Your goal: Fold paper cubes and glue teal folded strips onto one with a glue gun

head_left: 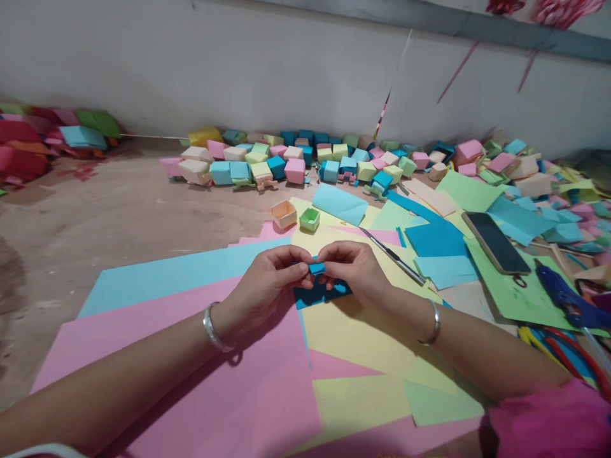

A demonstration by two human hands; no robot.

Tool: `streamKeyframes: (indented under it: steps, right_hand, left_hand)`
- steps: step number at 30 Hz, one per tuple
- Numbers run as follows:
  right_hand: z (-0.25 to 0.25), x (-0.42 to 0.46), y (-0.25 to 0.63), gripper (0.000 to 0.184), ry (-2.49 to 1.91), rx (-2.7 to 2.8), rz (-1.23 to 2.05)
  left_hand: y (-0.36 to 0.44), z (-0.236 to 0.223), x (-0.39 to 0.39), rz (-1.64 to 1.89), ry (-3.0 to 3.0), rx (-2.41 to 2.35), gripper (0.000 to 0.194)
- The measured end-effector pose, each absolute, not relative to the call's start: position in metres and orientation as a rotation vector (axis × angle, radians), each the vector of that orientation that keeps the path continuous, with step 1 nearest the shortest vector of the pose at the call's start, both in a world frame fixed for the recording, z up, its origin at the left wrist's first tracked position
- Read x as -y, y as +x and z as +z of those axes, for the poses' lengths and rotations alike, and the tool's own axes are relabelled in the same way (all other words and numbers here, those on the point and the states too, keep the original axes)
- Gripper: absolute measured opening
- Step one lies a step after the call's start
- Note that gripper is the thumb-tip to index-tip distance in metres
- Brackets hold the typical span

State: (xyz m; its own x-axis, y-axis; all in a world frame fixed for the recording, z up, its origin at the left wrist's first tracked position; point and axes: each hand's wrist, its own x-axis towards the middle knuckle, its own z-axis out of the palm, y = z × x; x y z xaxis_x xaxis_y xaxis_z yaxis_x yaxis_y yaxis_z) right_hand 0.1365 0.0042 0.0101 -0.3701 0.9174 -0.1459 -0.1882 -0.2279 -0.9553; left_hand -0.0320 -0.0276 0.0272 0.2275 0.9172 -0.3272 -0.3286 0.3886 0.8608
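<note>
My left hand (270, 280) and my right hand (356, 270) meet at the middle of the view, both pinched on a small folded piece of blue paper (317, 268). More of the blue paper (319, 294) hangs below my fingers. Each wrist wears a silver bangle. Beneath my hands lie large sheets of pink paper (200, 369), light blue paper (176, 277) and yellow paper (363, 331).
A small orange open paper box (284, 214) and a green one (310, 219) stand just beyond my hands. Several folded paper cubes (296, 162) line the wall. A phone (495, 242), a thin knife-like tool (394, 256) and blue-handled scissors (566, 296) lie to the right.
</note>
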Motion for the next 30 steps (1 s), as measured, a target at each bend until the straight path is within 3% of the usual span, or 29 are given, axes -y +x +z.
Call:
streamKeyframes:
  steps: [10, 14, 20, 26, 30]
  right_hand:
    - [0.011, -0.001, 0.139, 0.012, -1.03, 1.435, 1.554]
    - [0.007, 0.002, 0.139, 0.008, -1.033, 1.549, 1.39]
    - [0.003, 0.009, 0.137, 0.017, -0.965, 1.662, 1.23]
    - [0.008, 0.009, 0.141, 0.01, -0.915, 1.829, 1.037]
    - [0.008, -0.001, 0.147, 0.019, -0.658, 2.061, 0.744]
  left_hand:
    - [-0.034, 0.027, 0.026, 0.993, 0.954, -1.152, 0.021]
    - [-0.035, 0.026, 0.027, 0.981, 1.117, -1.257, 0.018]
    - [-0.032, 0.028, 0.03, 0.9, 1.198, -1.254, 0.013]
    - [-0.032, 0.029, 0.028, 0.9, 1.035, -1.187, 0.013]
    - [-0.033, 0.028, 0.025, 0.969, 0.774, -1.123, 0.021]
